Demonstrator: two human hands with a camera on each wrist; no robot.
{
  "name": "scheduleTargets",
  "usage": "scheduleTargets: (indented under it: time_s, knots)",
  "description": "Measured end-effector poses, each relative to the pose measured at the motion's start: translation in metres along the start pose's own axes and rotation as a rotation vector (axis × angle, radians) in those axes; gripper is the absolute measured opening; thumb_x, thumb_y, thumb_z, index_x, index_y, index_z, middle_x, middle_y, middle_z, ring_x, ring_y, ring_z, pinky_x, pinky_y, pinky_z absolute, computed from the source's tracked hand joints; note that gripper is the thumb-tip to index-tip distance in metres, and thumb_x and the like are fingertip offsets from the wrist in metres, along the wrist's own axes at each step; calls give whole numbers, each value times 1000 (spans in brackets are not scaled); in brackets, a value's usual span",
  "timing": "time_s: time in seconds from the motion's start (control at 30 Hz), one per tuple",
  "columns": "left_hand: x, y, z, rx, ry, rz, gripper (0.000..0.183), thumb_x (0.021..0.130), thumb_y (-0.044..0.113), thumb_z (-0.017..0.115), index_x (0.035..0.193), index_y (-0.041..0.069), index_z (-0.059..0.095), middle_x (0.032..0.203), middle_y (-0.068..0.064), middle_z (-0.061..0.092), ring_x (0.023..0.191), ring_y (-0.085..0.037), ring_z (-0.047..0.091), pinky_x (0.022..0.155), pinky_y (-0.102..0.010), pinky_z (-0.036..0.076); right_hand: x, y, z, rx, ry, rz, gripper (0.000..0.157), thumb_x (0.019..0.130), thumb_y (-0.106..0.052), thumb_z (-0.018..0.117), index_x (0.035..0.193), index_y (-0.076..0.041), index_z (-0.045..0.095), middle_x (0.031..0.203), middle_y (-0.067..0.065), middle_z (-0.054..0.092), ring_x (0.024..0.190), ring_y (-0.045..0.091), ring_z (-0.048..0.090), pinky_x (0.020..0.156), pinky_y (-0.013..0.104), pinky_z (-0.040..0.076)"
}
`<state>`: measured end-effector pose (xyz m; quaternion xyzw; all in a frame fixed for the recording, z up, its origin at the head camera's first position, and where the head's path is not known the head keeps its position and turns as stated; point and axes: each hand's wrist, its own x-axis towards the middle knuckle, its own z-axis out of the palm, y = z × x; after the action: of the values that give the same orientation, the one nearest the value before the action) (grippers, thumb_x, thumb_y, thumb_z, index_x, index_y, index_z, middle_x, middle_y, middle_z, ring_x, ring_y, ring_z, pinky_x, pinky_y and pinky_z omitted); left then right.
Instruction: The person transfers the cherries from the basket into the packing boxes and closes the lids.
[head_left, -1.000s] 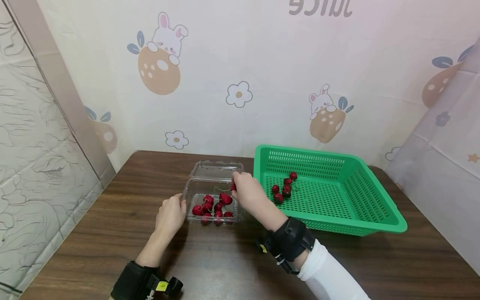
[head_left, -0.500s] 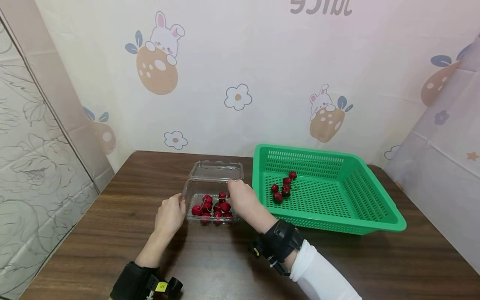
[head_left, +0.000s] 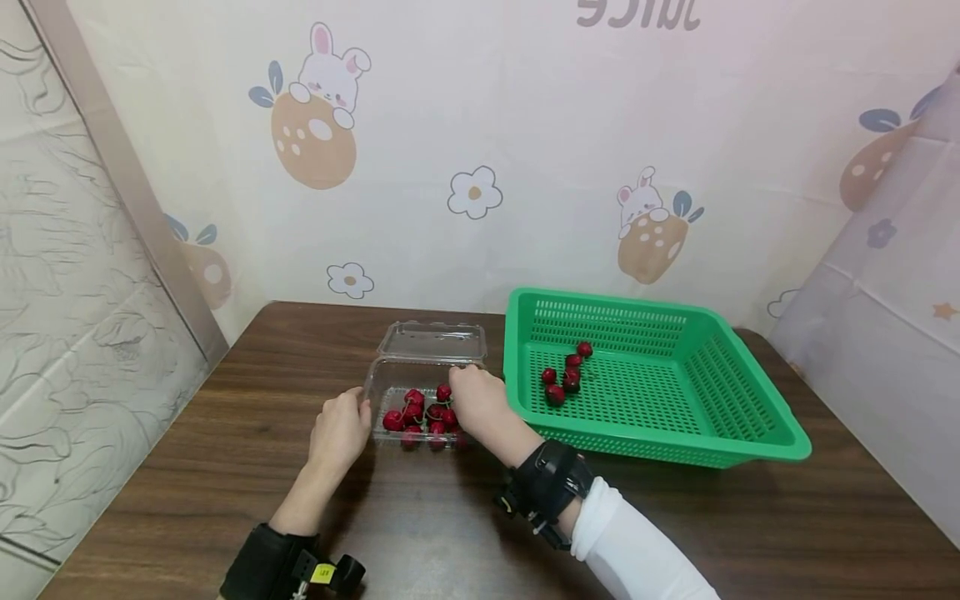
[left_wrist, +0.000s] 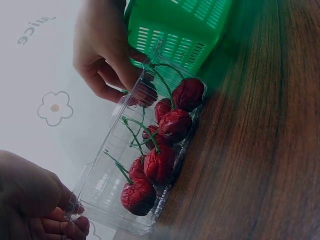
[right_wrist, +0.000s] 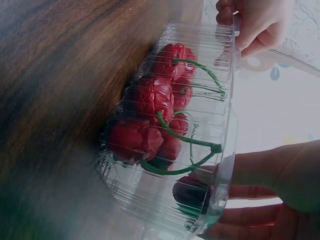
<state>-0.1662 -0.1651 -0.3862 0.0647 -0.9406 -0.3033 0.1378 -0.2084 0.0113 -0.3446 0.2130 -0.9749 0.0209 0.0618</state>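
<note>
In the head view, a clear plastic clamshell box [head_left: 382, 385] stands on the table, its lid [head_left: 435, 340] folded back. Several red cherries [head_left: 412, 413] with green stems lie inside. My left hand [head_left: 340, 432] pinches the box's left rim between thumb and fingers, as the left wrist view also shows. My right hand [head_left: 483, 404] reaches over the box's right side. Its fingertips dip inside and hold a dark cherry [right_wrist: 191, 194], seen through the clear wall in the right wrist view.
Right of the box sits a green perforated basket [head_left: 757, 408] with several more cherries [head_left: 572, 377] near its left end. The brown wooden table [head_left: 420, 517] ends at a printed cloth backdrop [head_left: 540, 125].
My right hand, holding a cherry, has moved left and down, from above the box's right rim to inside it. The left hand stays on the left rim.
</note>
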Motion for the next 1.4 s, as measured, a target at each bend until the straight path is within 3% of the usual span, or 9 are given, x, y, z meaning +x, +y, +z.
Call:
scheduleTargets:
  time_s: [0.33,0.67,0.93,1.2,1.4]
  knots:
    - [0,0,0,4,7,2,30,85,6,49,110,-9,56,95,-25,61,66,-34,58,49,-46,44,0,1,0,-14,52,-28,8,79,-11,63,85,-5,63,74,10,60,66,21,58,48,33,47]
    - [1,0,-1,0,-3,-13,32,86,8,49,112,-10,55,94,-25,61,60,-28,55,46,-42,42,-11,5,-19,81,33,-87,4,77,-5,61,80,-7,60,69,6,55,53,16,49,41,26,36]
    - [0,0,-1,9,5,-3,31,86,7,49,111,-10,56,99,-26,60,70,-36,59,51,-47,44,-26,11,-36,134,35,-153,7,78,-8,63,73,-7,58,57,0,48,49,13,46,42,23,33]
    - [0,1,-2,2,-4,0,31,86,7,48,111,-11,55,97,-26,60,62,-30,57,47,-44,43,-39,16,-53,187,0,-185,9,77,-11,67,73,-9,59,65,-1,56,57,12,52,47,23,40]
    - [0,0,-2,11,2,-1,31,86,7,48,111,-10,56,98,-27,60,69,-37,59,51,-47,44,-45,23,-67,196,-15,-188,8,77,-12,67,73,-10,60,65,-2,56,55,10,50,47,23,41]
